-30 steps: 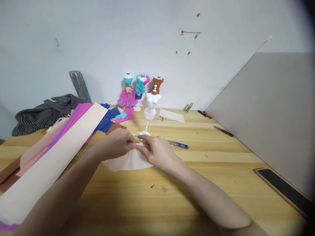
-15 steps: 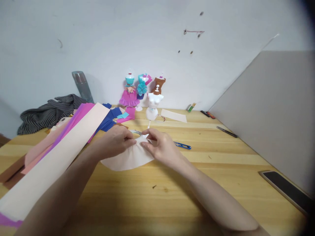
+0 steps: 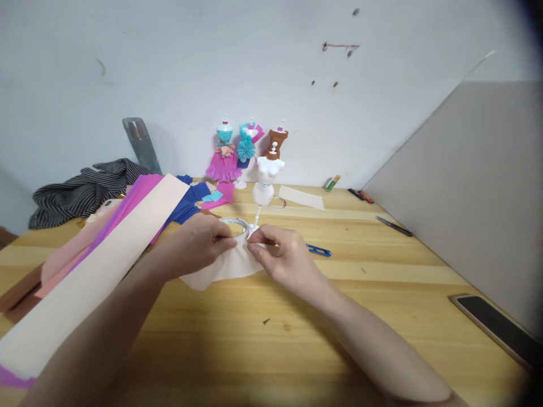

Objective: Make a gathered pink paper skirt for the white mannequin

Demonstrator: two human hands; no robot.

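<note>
Between my hands hangs a sheet of pale crepe paper point(image 3: 220, 267), gathered along its upper edge and flaring out below. My left hand point(image 3: 202, 242) pinches that edge from the left, thumb against forefinger. My right hand point(image 3: 280, 253) pinches it a short way to the right. Just behind the fingers lies a roll of tape point(image 3: 241, 225), partly covered by my left hand. A small white mannequin point(image 3: 266, 178) stands upright on its stand beyond my hands. Beside my right hand are blue thread snips point(image 3: 319, 250), partly hidden.
Crepe paper strips point(image 3: 127, 243) in cream, pink, purple and brown lie at left. Dressed mannequins point(image 3: 224, 164) stand by the wall. A flask point(image 3: 142, 146), striped cloth point(image 3: 85, 189), cream strip point(image 3: 302, 197), glue stick point(image 3: 333, 182), craft knife point(image 3: 394, 226) and phone point(image 3: 496, 325) surround the work.
My right hand's thumb and forefinger have closed together on the paper's edge. The lower part of the paper has lifted and folded, and more of the tape roll shows.
</note>
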